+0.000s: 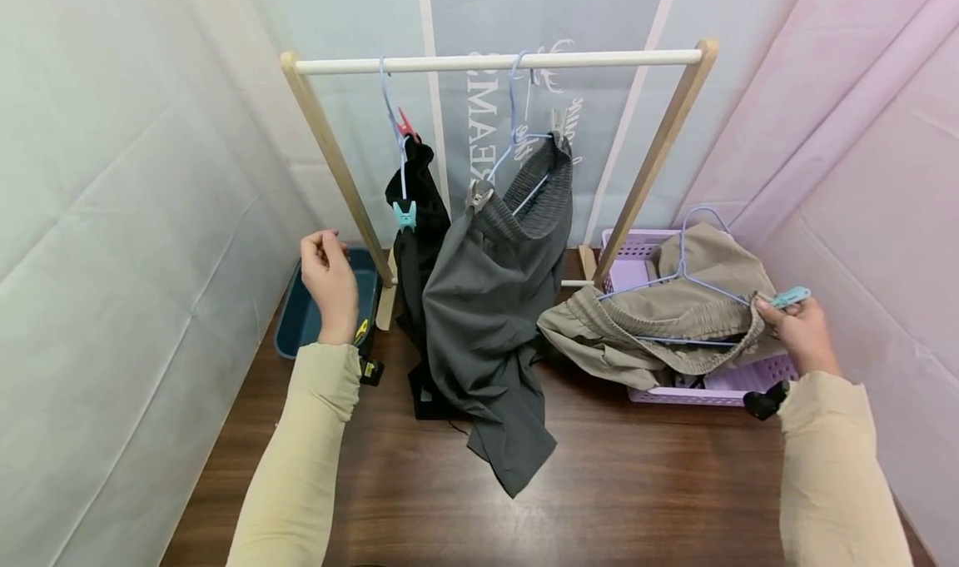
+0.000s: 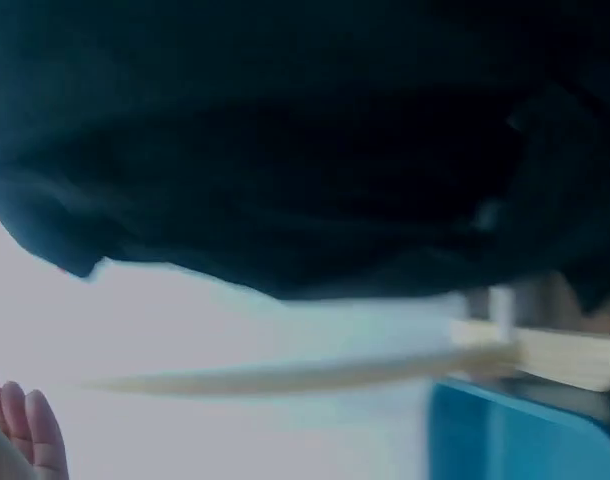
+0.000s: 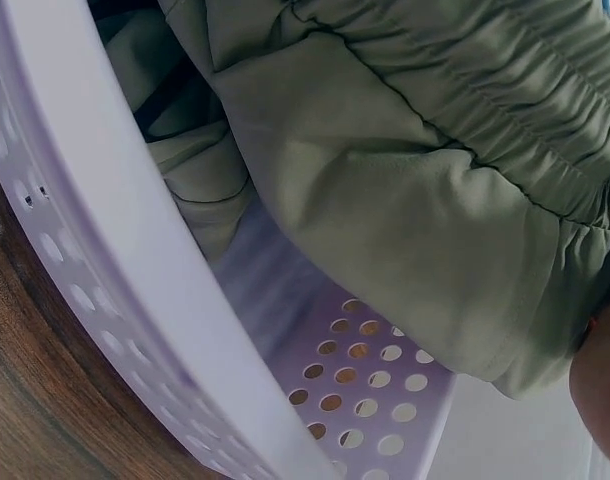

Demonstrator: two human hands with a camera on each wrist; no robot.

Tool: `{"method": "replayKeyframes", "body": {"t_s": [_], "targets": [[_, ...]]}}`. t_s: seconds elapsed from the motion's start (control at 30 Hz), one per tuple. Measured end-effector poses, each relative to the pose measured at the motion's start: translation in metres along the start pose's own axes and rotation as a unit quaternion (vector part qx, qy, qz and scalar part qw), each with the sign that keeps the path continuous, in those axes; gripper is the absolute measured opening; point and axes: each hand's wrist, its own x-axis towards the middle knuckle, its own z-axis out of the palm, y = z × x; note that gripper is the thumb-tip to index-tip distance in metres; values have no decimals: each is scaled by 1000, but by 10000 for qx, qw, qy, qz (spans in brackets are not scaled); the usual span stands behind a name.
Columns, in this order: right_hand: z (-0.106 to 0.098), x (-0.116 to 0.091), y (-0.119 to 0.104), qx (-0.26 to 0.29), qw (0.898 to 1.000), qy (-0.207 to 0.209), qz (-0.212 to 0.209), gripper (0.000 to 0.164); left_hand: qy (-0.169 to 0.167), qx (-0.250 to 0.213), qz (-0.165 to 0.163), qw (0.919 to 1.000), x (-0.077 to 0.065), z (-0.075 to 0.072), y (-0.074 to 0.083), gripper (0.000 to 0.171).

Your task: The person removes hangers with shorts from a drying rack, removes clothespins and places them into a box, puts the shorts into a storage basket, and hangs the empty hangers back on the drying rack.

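Observation:
My right hand [image 1: 809,334] grips the waistband of the khaki pants [image 1: 704,259] at its right end. A light blue clothespin [image 1: 791,297] sticks out there beside the thumb; its jaws are hidden. A blue hanger [image 1: 681,272] lies across these pants, its lower bar inside the waistband. They spread over the lilac basket [image 1: 674,395]. My left hand [image 1: 332,288] is above the dark blue bin [image 1: 288,321], fingers loosely bent, nothing visible in it. In the left wrist view some of its fingers [image 2: 23,425] show at the lower left corner.
A white-barred rack [image 1: 599,59] with wooden legs stands ahead. From it hang dark grey pants [image 1: 494,284], clipped to a hanger by grey clothespins, and a black garment [image 1: 419,192] with a red and a turquoise clothespin. Brown wood-patterned surface [image 1: 637,484] lies below; pale fabric walls stand around.

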Motion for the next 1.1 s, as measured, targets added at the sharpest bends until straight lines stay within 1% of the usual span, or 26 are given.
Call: {"method": "replayKeyframes", "body": {"t_s": [0.07,0.13,0.2,0.27,0.33,0.37,0.43,0.5,0.6,0.7,0.8,0.9,1.0,1.07,1.1], "targets": [[0,0,0,1,10000,-5,-14,14,-137,-127,383,9991,-6,7,13,22],[0,0,0,25,10000,-20,-12,14,-206,-226,798,9963,-12,14,23,24],[0,0,0,23,10000,-21,13,14,-246,-224,1396,9896,-20,20,31,26],[0,0,0,-34,10000,0,33,14,-286,-133,2071,9778,-30,27,38,31],[0,0,1,74,10000,8,51,14,-357,-33,2704,9621,-41,34,46,38],[0,0,1,133,9999,7,61,15,-426,-11,2970,9539,-46,37,50,41],[0,0,1,222,9997,10,82,15,-624,-23,3315,9414,-57,43,59,47],[0,0,1,281,9996,4,99,15,-818,-48,3509,9328,-66,47,67,49],[1,0,1,194,9997,0,118,16,-1156,-80,3595,9259,-76,53,78,45],[0,0,2,285,9995,-3,107,18,-1555,-139,3483,9243,-84,59,88,35],[-1,0,4,479,9988,3,103,19,-1985,-134,3287,9232,-91,67,96,25],[-1,0,5,446,9989,11,105,19,-2314,-96,3056,9236,-96,75,98,24],[-2,-1,5,334,9994,5,118,19,-2620,-119,2776,9242,-102,86,96,24],[-2,-1,5,413,9991,7,125,19,-2871,-72,2582,9224,-108,94,93,25],[-2,-1,5,454,9989,7,125,19,-3011,16,2503,9202,-111,98,91,25]]}}
